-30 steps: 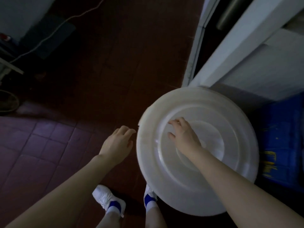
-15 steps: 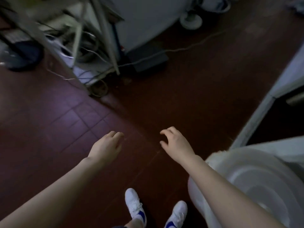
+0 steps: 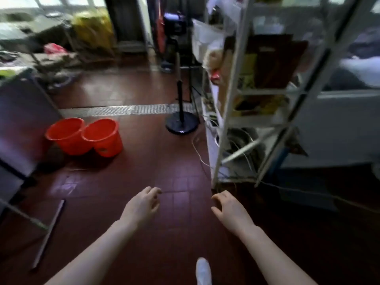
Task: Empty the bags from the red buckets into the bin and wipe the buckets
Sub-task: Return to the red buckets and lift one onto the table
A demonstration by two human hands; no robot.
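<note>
Presently listed: round red plastic bucket and second red plastic bucket, set upright on the dark red tiled floor with rims touching. They are tucked beside a dark panel, probably so the walkway is kept free. Whether bags lie inside cannot be told; no bin is seen.

Left hand: held out low, fingers loosely curled, nothing held or touched.

Right hand: likewise extended, fingers slightly bent, empty.

Both hands are well apart from the buckets and are judged to be kept free for lifting them.

White metal shelf rack: stood alongside.
</note>
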